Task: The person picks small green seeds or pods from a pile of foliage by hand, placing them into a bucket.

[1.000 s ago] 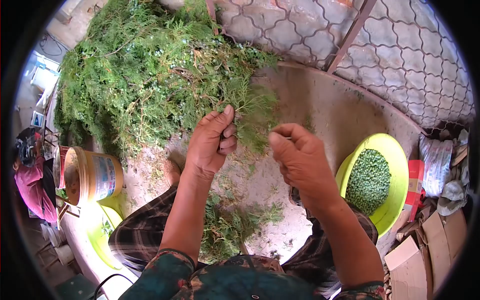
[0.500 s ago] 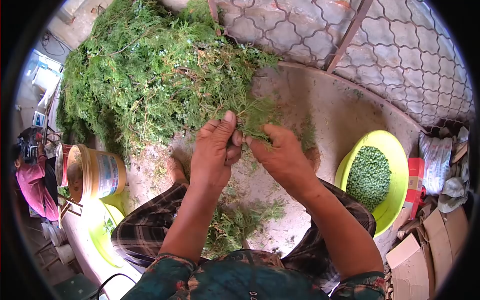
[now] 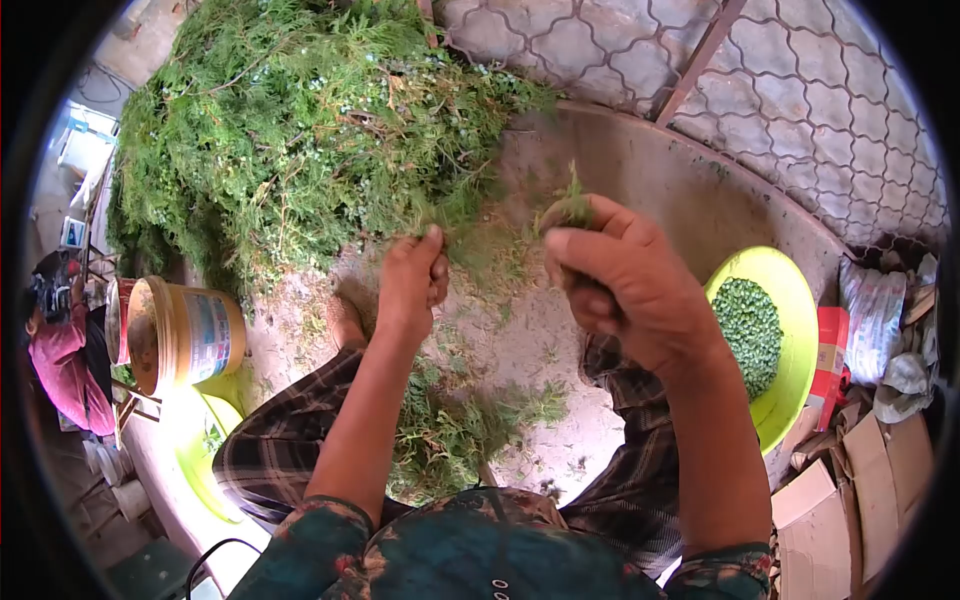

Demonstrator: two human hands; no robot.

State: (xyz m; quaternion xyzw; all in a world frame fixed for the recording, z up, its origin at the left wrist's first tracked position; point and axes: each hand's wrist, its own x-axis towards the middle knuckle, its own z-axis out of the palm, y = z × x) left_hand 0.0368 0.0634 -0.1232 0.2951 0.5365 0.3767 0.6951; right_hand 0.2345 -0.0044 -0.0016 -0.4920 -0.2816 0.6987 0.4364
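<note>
My left hand (image 3: 410,285) is closed in a pinch, thumb uppermost, on a green conifer sprig (image 3: 468,243) that is smeared by motion. To its right and a little apart, my right hand (image 3: 635,285) has its fingers curled around a small tuft of conifer sprig (image 3: 572,208); whether berries lie in that palm is hidden. Beyond both hands rises a large heap of cut conifer branches (image 3: 300,140) dotted with pale blue-green berries. Between my legs lies a smaller pile of stripped sprigs (image 3: 450,430) on the floor.
At right, a yellow-green basin (image 3: 790,400) holds many green berries (image 3: 745,335), beside a red box (image 3: 828,355) and cardboard (image 3: 815,530). Buckets (image 3: 195,335) and another basin (image 3: 200,470) stand left. A metal lattice (image 3: 800,100) lines the wall. A person in pink (image 3: 70,365) is far left.
My hands, together before, have parted. The right hand has moved right and upward with a tuft of sprig; the left has shifted slightly left, still gripping a sprig.
</note>
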